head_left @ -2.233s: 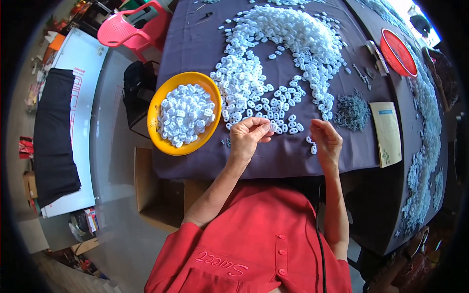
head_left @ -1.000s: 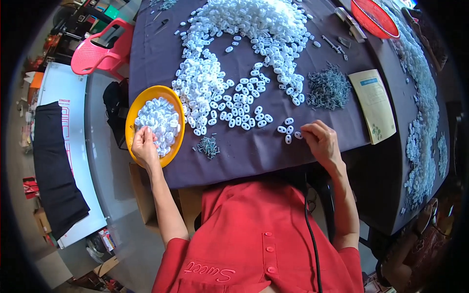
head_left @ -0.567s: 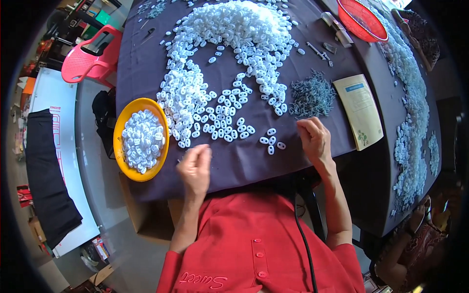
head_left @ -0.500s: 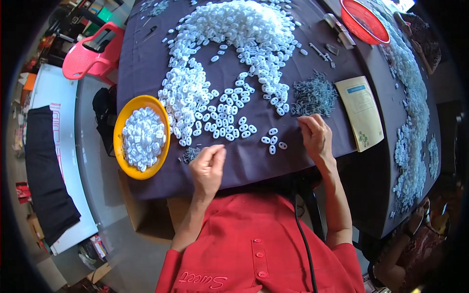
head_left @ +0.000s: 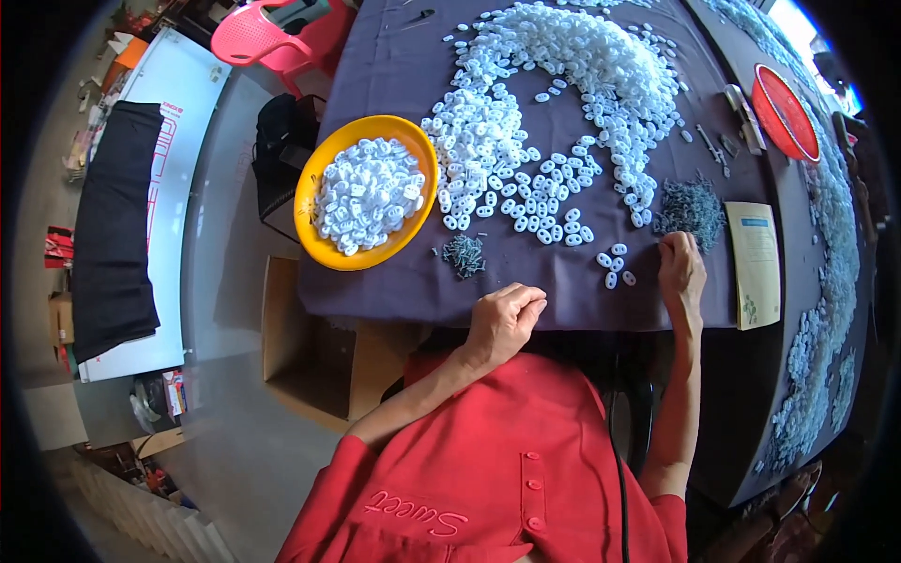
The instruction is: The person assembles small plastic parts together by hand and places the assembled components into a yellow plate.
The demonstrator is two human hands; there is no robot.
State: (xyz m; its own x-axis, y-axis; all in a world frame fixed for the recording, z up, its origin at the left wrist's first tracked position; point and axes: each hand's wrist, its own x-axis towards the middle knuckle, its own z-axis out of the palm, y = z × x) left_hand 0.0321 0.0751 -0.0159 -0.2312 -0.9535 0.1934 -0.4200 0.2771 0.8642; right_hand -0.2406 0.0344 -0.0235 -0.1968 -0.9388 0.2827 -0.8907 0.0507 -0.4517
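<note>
Two hands in play over one dark cloth-covered surface [head_left: 404, 293]. Left hand [head_left: 507, 324] closed, thumb against curled forefinger, right by the near edge; contents hidden, impossible to tell. Right hand [head_left: 680, 265] up at the near side of the larger grey rod pile [head_left: 691, 208], fingers bunched, fingertips obscured, no telling about the grip. And there, just left of that hand: five loose white two-holed pieces [head_left: 611, 280], clustered apart from the rest. Beyond, one great curved white heap [head_left: 610, 66], too many pieces to count, trailing into a looser scatter. Over left, one yellow bowl [head_left: 305, 220], piled with the same white pieces, again past counting. Between bowl and left hand, one smaller grey rod pile [head_left: 463, 255]. Out right, one pale booklet [head_left: 755, 267] beside the larger pile, and farther back, one red basket [head_left: 786, 113]. Top left, one pink chair [head_left: 249, 38].
</note>
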